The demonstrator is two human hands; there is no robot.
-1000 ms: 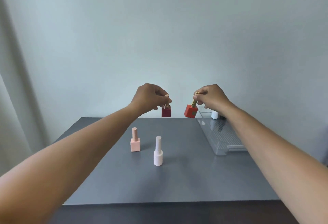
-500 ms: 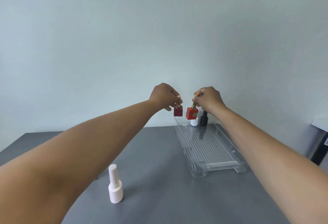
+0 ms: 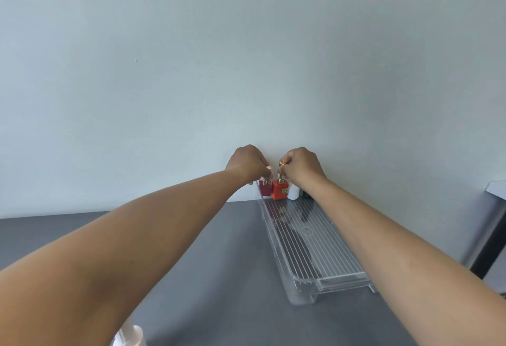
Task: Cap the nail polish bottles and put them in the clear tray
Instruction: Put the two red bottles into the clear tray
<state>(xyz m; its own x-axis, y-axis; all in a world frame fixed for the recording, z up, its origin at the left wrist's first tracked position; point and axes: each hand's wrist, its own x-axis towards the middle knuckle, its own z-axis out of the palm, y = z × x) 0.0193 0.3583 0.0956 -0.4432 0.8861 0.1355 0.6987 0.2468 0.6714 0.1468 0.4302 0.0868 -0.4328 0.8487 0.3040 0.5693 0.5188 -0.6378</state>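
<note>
Both arms stretched out over the grey table [image 3: 213,263] toward the far end of the clear tray [image 3: 301,288], close to the pale wall [image 3: 191,71]

Left hand [image 3: 247,163] pinched with fingertips on the gold cap of the dark red bottle [image 3: 265,188], down at the tray's far left corner, seen partly through the clear wall; whether resting on the tray floor or just above it, could not tell

Right hand [image 3: 301,166] pinched on the tall gold cap of the bright red bottle [image 3: 279,189], upright, just beside the dark red one, touching or nearly so

Stood in the tray right of the bright red bottle: a white bottle [image 3: 293,191], and beyond it a black bottle [image 3: 306,195], mostly hidden behind the right wrist

Ribbed tray floor nearer the camera bare

At the bottom edge, blurred top of a white bottle cap [image 3: 131,336] on the table, outside the tray and well apart from it
</note>
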